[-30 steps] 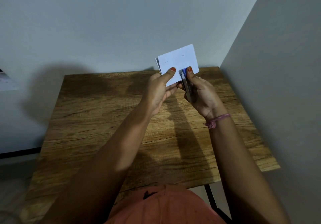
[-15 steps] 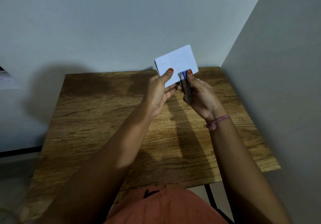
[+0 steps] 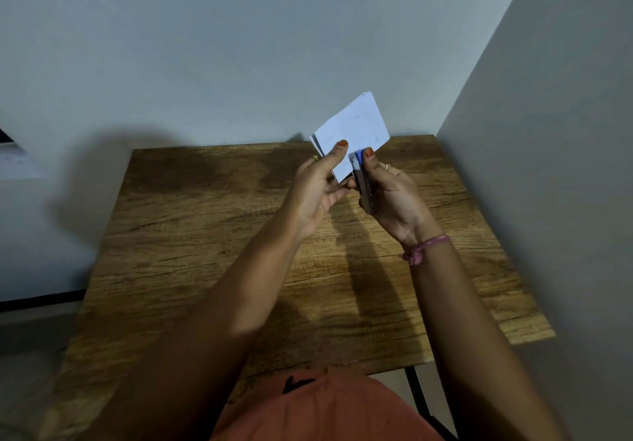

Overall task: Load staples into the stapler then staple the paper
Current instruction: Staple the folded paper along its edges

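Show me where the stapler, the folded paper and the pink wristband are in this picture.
stapler (image 3: pixel 362 183): head view, on its metal body beside the right thumb.
folded paper (image 3: pixel 359 123): head view, on the blank upper face above both thumbs.
pink wristband (image 3: pixel 424 247): head view, on the cord around the right wrist.

Above a wooden table (image 3: pixel 212 242) set in a grey corner, the left hand (image 3: pixel 317 189) pinches a folded stack of white paper (image 3: pixel 356 132), thumb on its face. The right hand (image 3: pixel 394 197) grips a blue-and-metal stapler (image 3: pixel 361 180), whose nose meets the paper's lower edge; a pink thread bracelet (image 3: pixel 424 249) circles that wrist
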Tool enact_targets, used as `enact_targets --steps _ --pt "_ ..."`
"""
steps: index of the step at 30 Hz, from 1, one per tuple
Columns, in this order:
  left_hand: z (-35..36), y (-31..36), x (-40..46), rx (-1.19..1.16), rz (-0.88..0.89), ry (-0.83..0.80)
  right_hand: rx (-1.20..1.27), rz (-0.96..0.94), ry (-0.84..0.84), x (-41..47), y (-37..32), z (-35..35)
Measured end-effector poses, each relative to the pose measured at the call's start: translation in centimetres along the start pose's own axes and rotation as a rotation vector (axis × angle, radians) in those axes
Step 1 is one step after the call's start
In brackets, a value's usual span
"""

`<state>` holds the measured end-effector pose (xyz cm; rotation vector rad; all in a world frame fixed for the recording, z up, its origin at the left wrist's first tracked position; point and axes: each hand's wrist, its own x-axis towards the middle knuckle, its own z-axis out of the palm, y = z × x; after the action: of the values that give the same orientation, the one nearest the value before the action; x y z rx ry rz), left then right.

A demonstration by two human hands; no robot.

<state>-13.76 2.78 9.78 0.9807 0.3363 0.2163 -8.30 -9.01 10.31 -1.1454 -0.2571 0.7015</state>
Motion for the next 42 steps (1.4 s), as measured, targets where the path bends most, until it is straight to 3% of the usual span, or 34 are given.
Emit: enact_targets --steps 4,9,17,28,37,42 --pt "-1.7 2.2 0.6 0.055 0.067 0.026 -0.158 0.010 0.029 0.3 -0.5 -0.8" --pt "-3.2 4.1 0.7 0.287 -0.070 -0.012 -0.165 0.033 -0.005 0.4 -0.9 -1.6" --pt "-3.0 1.8 -0.3 0.026 0.032 0.129 -0.113 0.090 0.018 0.1 1.9 -0.8" --pt "-2.4 0.7 -0.7 0.145 0.077 0.193 0.061 0.073 0.057 0.2 2.2 1.0" --pt "-3.0 0.5 -0.4 0.199 0.075 0.112 0.068 0.042 0.047 0.4 2.1 1.0" --pt "-2.9 0.4 -0.2 0.177 0.057 -0.044 0.066 -0.002 0.055 0.6 2.4 1.5"
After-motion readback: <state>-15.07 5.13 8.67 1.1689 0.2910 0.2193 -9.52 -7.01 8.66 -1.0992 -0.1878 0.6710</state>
